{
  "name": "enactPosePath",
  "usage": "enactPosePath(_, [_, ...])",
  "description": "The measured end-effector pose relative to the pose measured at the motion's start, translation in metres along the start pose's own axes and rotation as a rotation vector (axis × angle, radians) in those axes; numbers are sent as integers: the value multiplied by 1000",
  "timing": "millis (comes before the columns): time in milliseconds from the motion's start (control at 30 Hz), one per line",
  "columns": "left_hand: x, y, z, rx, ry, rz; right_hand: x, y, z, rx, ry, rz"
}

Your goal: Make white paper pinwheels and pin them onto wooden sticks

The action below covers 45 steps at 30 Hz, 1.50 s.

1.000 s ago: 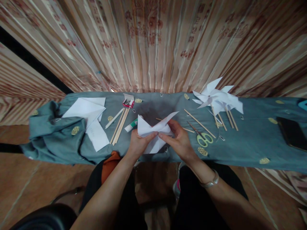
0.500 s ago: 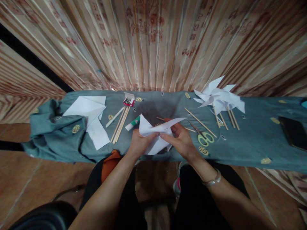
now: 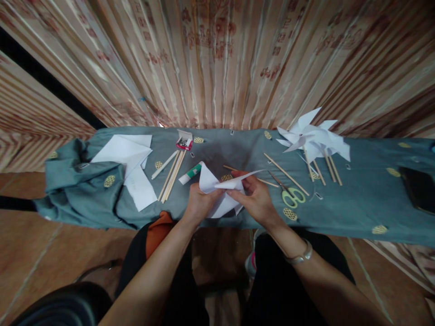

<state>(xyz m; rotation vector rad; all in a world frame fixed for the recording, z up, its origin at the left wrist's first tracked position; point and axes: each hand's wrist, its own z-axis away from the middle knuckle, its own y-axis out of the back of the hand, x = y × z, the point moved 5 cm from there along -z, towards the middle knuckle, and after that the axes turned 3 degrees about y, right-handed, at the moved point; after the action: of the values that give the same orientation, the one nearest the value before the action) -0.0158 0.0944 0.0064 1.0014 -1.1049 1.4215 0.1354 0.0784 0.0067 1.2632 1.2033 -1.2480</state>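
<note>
A white folded-paper pinwheel shape (image 3: 227, 183) is held in mid-scene, over the near half of the grey-green cloth-covered tabletop (image 3: 367, 181). It's gripped by both hands: L edge pinched by the left hand (image 3: 200, 202), R side by the right hand (image 3: 258, 199), w/ both thumbs pressed close together at its centre. Each grip is closed on the paper; the fingers behind it are partly hidden.

The long axis of its R blade runs approx. L–R, tip pointed right & slightly far. Its L blade is pointed far, a bit left; the lower part is spread toward the near edge.

Just beyond, to the L, a green-and-white tube (image 3: 190, 174) is laid at a slant. Farther L, a bundle of pale wooden sticks (image 3: 172, 177) is seen near a small red-and-white box (image 3: 184, 141) w/ its lid raised. To the R, green-handled scissors (image 3: 290, 197) are laid beside a single pale wooden stick (image 3: 287, 174); farther R, white paper pinwheels on sticks (image 3: 312, 136) are grouped at the far edge.
</note>
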Motion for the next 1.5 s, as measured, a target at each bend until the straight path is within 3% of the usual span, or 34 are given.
enactPosePath(267, [-5,0,-2,-19,-23,-27,4,-1,0,-26,-28,-73])
enactPosePath(767, [-9,1,-5,-15,9,-20,-1,0,-2,-42,-18,-37])
enactPosePath(1200, [-14,3,-3,-35,49,-41,9,-1,-3,-95,-64,5])
enactPosePath(1500, [-24,7,0,16,80,-83,11,-2,-1,-175,-78,62])
